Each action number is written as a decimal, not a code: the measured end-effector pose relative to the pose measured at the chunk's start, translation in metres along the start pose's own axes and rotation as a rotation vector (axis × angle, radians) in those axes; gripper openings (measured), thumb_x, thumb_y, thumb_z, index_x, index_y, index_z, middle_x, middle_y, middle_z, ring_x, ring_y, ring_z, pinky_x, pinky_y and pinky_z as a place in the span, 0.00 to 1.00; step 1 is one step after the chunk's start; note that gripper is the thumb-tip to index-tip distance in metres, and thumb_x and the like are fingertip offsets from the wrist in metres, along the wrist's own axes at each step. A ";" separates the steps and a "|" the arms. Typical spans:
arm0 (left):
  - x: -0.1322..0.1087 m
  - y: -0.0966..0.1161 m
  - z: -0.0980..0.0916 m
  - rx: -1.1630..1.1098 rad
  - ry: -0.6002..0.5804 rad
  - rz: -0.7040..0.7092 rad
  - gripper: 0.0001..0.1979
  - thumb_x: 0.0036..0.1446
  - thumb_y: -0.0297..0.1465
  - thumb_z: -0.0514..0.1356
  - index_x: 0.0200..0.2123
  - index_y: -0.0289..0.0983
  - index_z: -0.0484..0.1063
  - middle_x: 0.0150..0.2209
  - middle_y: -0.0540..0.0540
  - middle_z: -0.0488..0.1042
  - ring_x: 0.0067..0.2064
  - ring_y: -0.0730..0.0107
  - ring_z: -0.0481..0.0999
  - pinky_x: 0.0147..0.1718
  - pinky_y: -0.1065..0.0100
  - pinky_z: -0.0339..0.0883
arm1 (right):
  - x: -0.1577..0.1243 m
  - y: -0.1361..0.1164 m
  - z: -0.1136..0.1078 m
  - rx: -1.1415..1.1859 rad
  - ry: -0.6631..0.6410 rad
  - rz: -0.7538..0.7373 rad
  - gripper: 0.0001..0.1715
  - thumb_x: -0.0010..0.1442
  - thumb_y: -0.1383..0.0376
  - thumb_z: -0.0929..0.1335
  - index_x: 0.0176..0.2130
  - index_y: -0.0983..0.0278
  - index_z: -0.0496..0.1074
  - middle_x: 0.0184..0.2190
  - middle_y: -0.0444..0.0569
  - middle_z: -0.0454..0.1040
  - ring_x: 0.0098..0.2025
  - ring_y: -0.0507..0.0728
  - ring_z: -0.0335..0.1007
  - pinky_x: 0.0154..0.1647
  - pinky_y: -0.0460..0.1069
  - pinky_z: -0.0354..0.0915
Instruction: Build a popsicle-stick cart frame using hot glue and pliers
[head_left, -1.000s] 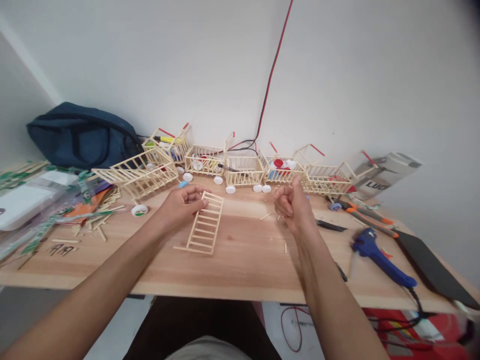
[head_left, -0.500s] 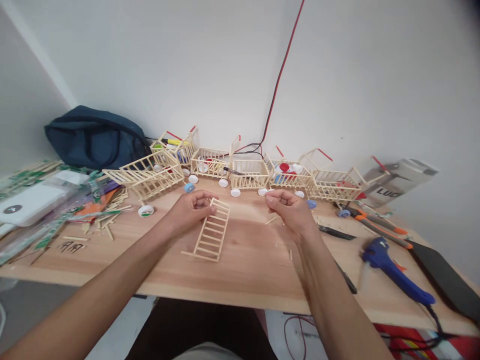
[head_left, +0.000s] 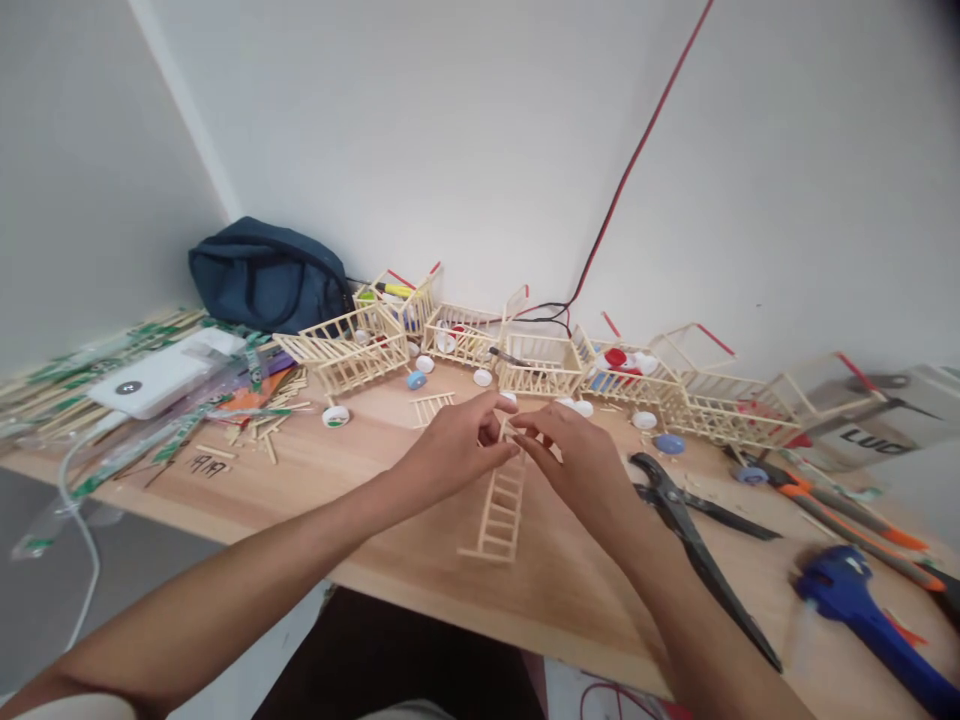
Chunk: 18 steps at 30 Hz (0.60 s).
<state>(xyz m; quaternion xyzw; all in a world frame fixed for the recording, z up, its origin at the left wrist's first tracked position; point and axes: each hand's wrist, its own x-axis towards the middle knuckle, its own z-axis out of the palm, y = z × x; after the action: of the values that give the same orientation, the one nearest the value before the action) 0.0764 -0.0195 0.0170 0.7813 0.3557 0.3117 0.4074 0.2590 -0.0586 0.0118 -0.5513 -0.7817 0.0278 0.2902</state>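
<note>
Between both hands is a small ladder-like frame of thin wooden sticks (head_left: 501, 515), its rungs running toward me. My left hand (head_left: 466, 440) grips the far end of this frame between thumb and fingers. Against that same end, my right hand (head_left: 574, 450) has its thumb and fingertips pinched together. Whatever the right fingertips hold, if anything, is too small and hidden to make out. Just behind the left hand, a second small stick grid (head_left: 433, 408) lies flat on the table.
Several miniature stick carts (head_left: 544, 365) with bottle-cap wheels line the wall. To the right lie black-handled pliers (head_left: 694, 545), orange-handled pliers (head_left: 847, 510) and a blue glue gun (head_left: 847, 600). On the left are a white power bank (head_left: 169, 370), loose sticks and a blue bag (head_left: 266, 275).
My right hand has come in from the right to the frame's far end, beside my left hand. The view has turned, showing the black-handled pliers and the second stick grid more fully.
</note>
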 end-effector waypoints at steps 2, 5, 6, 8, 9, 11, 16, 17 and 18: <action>0.000 0.001 0.002 0.033 0.006 0.017 0.17 0.53 0.32 0.60 0.47 0.38 0.69 0.23 0.55 0.67 0.26 0.74 0.67 0.26 0.73 0.59 | -0.001 0.003 -0.001 0.012 -0.032 -0.013 0.08 0.62 0.66 0.65 0.40 0.60 0.74 0.33 0.49 0.74 0.35 0.56 0.70 0.32 0.49 0.60; 0.000 -0.001 0.006 0.045 -0.004 0.012 0.18 0.52 0.31 0.61 0.48 0.39 0.68 0.23 0.55 0.68 0.26 0.74 0.68 0.26 0.73 0.58 | -0.001 0.007 -0.001 0.067 -0.077 -0.032 0.08 0.62 0.68 0.64 0.40 0.60 0.73 0.33 0.48 0.74 0.34 0.55 0.69 0.34 0.48 0.61; 0.000 -0.001 0.007 0.029 -0.022 0.001 0.19 0.52 0.32 0.61 0.48 0.39 0.68 0.23 0.55 0.68 0.25 0.74 0.68 0.26 0.73 0.59 | -0.001 0.009 0.000 0.068 -0.092 -0.029 0.07 0.62 0.68 0.64 0.39 0.60 0.72 0.33 0.47 0.74 0.34 0.55 0.69 0.34 0.48 0.61; 0.001 0.000 0.007 -0.041 -0.098 -0.031 0.19 0.55 0.36 0.60 0.50 0.38 0.67 0.22 0.55 0.69 0.23 0.74 0.68 0.25 0.72 0.60 | -0.002 0.011 0.002 0.056 -0.121 -0.016 0.06 0.62 0.68 0.64 0.35 0.61 0.71 0.32 0.47 0.73 0.33 0.55 0.68 0.33 0.48 0.60; 0.003 0.000 0.005 -0.080 -0.139 -0.045 0.18 0.57 0.38 0.58 0.50 0.38 0.67 0.22 0.54 0.69 0.22 0.73 0.68 0.24 0.72 0.60 | -0.002 0.011 0.004 0.058 -0.135 -0.015 0.06 0.62 0.67 0.64 0.34 0.61 0.70 0.32 0.47 0.72 0.33 0.55 0.68 0.33 0.48 0.59; 0.006 -0.005 -0.005 -0.096 -0.158 -0.051 0.16 0.60 0.39 0.53 0.47 0.37 0.69 0.23 0.52 0.71 0.23 0.72 0.70 0.24 0.71 0.62 | -0.002 0.014 0.007 0.088 -0.141 -0.014 0.06 0.62 0.67 0.63 0.34 0.62 0.69 0.32 0.47 0.72 0.33 0.55 0.67 0.33 0.48 0.59; 0.016 -0.042 -0.045 0.457 0.200 0.017 0.13 0.56 0.33 0.59 0.44 0.37 0.72 0.41 0.42 0.75 0.43 0.61 0.73 0.44 0.62 0.64 | -0.005 0.023 0.016 0.199 -0.048 0.063 0.06 0.61 0.66 0.63 0.33 0.61 0.70 0.29 0.46 0.72 0.30 0.53 0.66 0.32 0.47 0.59; 0.017 -0.049 -0.050 0.558 0.168 0.021 0.14 0.55 0.34 0.61 0.44 0.36 0.72 0.43 0.40 0.75 0.46 0.58 0.72 0.47 0.60 0.63 | -0.006 0.025 0.018 0.216 -0.029 0.085 0.06 0.61 0.66 0.64 0.33 0.61 0.70 0.29 0.46 0.72 0.29 0.53 0.65 0.31 0.47 0.59; 0.018 -0.056 -0.053 0.634 0.114 0.013 0.15 0.54 0.35 0.61 0.44 0.36 0.72 0.45 0.39 0.74 0.47 0.55 0.71 0.48 0.58 0.62 | -0.006 0.027 0.018 0.230 -0.010 0.105 0.06 0.60 0.65 0.64 0.33 0.61 0.70 0.29 0.45 0.72 0.29 0.53 0.65 0.30 0.47 0.59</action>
<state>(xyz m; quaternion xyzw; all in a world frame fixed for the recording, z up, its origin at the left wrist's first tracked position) 0.0281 0.0401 -0.0019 0.8528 0.4522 0.2315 0.1211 0.2745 -0.0485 -0.0161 -0.5547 -0.7447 0.1352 0.3456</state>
